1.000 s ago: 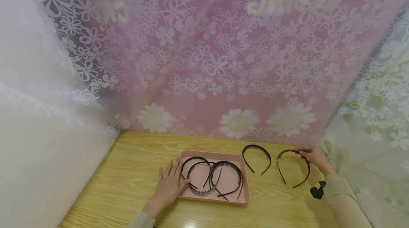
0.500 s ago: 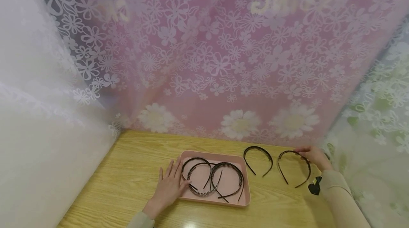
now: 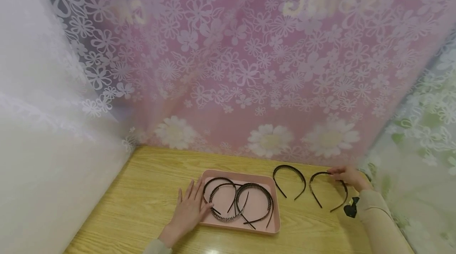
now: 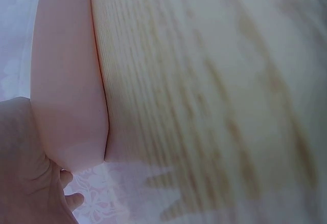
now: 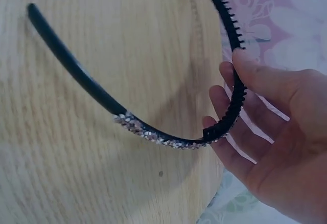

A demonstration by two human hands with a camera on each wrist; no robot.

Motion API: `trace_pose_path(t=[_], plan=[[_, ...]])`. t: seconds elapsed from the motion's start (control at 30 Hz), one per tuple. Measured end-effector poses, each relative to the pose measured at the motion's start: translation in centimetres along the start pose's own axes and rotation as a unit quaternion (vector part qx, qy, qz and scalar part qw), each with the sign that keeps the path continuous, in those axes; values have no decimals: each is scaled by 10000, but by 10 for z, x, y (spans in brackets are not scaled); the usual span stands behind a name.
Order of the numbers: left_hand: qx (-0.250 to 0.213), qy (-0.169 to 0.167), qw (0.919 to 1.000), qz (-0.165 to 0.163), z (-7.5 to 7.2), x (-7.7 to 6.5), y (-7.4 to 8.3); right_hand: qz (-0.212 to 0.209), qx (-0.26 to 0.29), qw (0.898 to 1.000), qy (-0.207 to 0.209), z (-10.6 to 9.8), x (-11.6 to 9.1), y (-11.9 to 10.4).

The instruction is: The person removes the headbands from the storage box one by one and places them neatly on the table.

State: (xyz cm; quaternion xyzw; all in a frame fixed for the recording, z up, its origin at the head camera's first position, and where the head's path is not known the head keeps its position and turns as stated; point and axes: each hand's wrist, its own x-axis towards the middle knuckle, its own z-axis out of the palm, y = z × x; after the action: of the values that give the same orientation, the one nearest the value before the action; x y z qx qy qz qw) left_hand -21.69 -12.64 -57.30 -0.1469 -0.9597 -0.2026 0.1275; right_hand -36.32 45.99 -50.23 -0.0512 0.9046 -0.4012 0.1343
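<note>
At the left side of the pink tray [image 3: 276, 222] rests my left hand [image 3: 189, 210], fingers straight and thumb reaching over the rim. In the left wrist view this hand [image 4: 25, 168] touches the tray's outer wall [image 4: 69, 75]. My right hand [image 3: 350, 179], at the far right of the table, pinches a black toothed headband [image 3: 314, 196] between thumb and fingers. The right wrist view shows glittery stones along that headband's band [image 5: 163, 141], with its smooth end pointing away from the hand. Several dark headbands [image 3: 269, 202] overlap inside the tray.
Another black toothed headband [image 3: 304, 182] lies on the wooden table [image 3: 160, 167] between the tray and the right hand. A pink floral curtain [image 3: 228, 68] hangs behind the table, with pale sheets at both sides. A black object [image 3: 351, 207] sits by the right wrist.
The head view has shifted slightly. Both hands keep nearly the same places, and the right hand holds the same headband throughout.
</note>
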Motion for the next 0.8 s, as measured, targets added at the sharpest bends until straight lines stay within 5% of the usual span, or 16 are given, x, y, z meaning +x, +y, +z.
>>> trace_pose_path(t=[0.23, 0.53, 0.8], plan=[[107, -153, 9998, -72, -3, 1, 1, -190, -268, 9982, 498, 8, 6, 10], [-35, 46, 9999, 83, 0, -1, 0, 107, -884, 9867, 1357, 22, 6, 8], [6, 88, 9999, 93, 5, -1, -4, 118, -1131, 9808, 1584, 27, 9, 11]])
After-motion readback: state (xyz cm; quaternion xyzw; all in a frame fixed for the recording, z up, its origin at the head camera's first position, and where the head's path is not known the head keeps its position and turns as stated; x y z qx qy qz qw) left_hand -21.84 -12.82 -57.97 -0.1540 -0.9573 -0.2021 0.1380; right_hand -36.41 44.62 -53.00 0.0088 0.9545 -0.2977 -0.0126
